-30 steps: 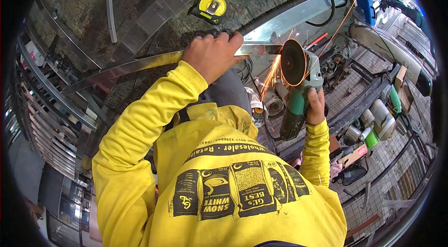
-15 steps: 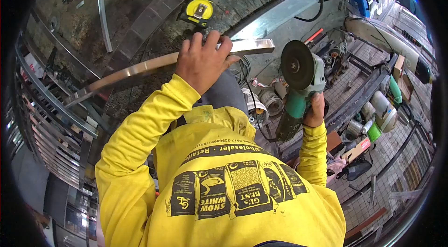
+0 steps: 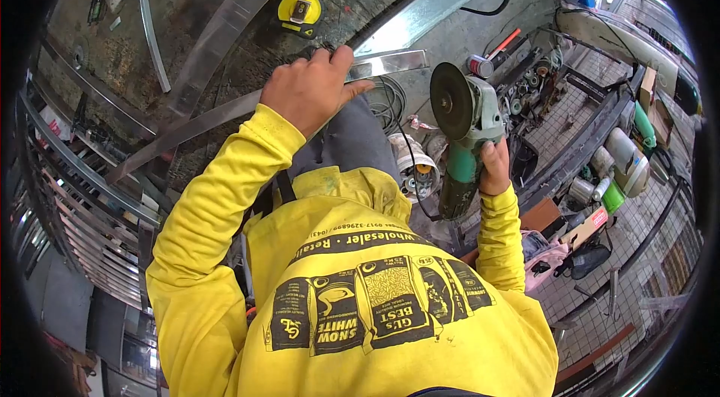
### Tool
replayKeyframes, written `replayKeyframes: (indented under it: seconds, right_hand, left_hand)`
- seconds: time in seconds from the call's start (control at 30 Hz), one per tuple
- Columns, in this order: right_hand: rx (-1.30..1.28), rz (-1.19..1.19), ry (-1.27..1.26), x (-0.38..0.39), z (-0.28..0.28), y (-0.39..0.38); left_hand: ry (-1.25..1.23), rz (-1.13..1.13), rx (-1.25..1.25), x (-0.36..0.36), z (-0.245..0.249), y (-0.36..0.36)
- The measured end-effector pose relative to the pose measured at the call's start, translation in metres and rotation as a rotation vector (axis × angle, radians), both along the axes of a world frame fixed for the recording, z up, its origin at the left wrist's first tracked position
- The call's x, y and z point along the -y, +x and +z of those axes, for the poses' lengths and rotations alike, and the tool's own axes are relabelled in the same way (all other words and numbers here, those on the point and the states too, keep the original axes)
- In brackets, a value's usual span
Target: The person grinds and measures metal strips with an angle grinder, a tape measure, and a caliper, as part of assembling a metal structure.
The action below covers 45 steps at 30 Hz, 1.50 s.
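Note:
My left hand (image 3: 309,89) is closed over a long, shiny flat metal bar (image 3: 191,127), its fingers curled over the far side and the thumb pointing right. The bar runs from the lower left up to a bright end (image 3: 394,62) right of the hand. In my right hand (image 3: 493,166) is a green and grey angle grinder (image 3: 460,164), gripped round its body. Its dark disc (image 3: 451,101) faces up and left, apart from the bar's end. A yellow and black tape measure (image 3: 301,14) lies just beyond my left hand.
A wide metal strip (image 3: 240,11) crosses the worn work surface. White buckets (image 3: 417,172) stand below the grinder, whose cord hangs beside them. A coiled cable (image 3: 386,101) lies near my leg. Metal frames and loose tools fill the right side; a slatted metal rack (image 3: 97,224) is at left.
The metal bar has turned in my left hand, its face going from a curved bronze gleam to a straighter grey. The grinder has shifted a little left, and the whole view has moved slightly.

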State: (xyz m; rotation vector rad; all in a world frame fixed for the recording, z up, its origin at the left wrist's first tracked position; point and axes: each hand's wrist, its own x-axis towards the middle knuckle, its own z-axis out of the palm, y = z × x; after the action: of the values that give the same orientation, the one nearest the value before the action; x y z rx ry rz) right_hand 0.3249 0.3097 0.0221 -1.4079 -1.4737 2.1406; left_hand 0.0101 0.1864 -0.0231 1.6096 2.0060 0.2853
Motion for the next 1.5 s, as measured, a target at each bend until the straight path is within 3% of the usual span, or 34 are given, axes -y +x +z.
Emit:
replayKeyframes:
  seconds: [1.5]
  right_hand:
    - [0.073,0.074,0.063,-0.013,-0.001,-0.009]
  left_hand:
    - [0.121,-0.004,-0.191,0.010,-0.014,0.011]
